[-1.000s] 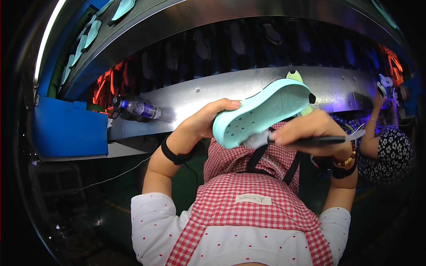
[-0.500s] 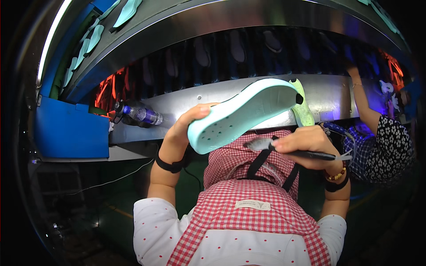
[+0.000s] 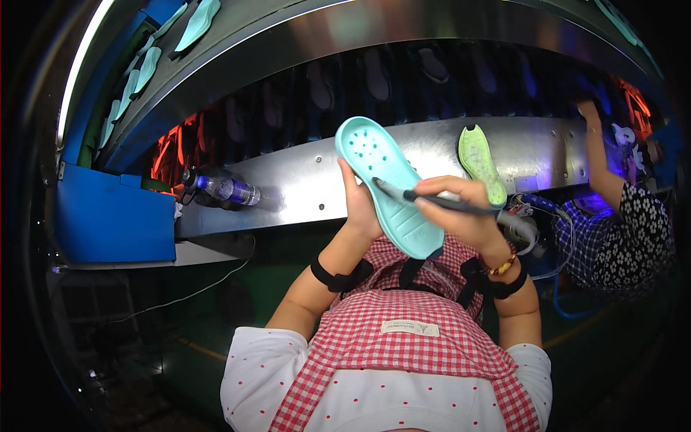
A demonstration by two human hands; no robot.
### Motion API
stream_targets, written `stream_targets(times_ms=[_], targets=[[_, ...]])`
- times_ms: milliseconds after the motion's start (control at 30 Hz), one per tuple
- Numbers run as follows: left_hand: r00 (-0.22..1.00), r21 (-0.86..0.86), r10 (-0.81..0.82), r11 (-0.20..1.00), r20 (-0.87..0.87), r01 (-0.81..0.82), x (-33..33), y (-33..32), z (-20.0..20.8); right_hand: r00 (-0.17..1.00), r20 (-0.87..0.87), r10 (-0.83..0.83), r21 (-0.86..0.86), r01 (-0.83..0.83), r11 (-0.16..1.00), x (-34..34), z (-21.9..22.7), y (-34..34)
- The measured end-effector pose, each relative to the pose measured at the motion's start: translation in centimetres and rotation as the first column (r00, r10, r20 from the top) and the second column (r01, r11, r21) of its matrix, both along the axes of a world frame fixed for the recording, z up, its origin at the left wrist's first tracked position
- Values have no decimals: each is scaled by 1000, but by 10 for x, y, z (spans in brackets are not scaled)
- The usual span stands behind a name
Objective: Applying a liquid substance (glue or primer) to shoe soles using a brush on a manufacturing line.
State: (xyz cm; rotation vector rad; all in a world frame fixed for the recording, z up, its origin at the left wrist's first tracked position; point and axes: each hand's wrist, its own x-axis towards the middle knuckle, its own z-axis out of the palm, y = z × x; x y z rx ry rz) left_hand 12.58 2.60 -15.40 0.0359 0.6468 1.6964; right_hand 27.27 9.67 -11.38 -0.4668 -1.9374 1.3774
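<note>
A mint-green shoe sole with a cluster of small holes near its far end is tilted in front of me. My left hand grips it along its left edge. In my right hand is a dark-handled brush, whose bristle tip lies over the middle of the sole, apparently touching it. A small black patch shows at the sole's near end. Beyond my right hand, a yellow-green sole-shaped piece lies on the metal ledge.
A plastic bottle stands at the ledge's left, near a blue box. Several mint soles rest on the upper belt. Dark sole shapes line the recess behind the ledge. Another person's arm reaches in at right.
The sole has swung round so its holed end points away, its upper face toward me. My right hand has brought the brush up and left onto it.
</note>
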Motion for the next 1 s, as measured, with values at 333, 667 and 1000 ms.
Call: stream_targets(times_ms=[333,667,1000], targets=[[986,94,116,990,-122,-105,-10,-6,16,985,37,166,40,-168,985,16,35,2],[954,100,249,967,-166,-235,-25,-2,25,989,-76,130,76,-124,989,10,28,7],[921,155,294,953,-254,-261,-29,3,50,972,-18,235,-384,-223,896,24,22,7]])
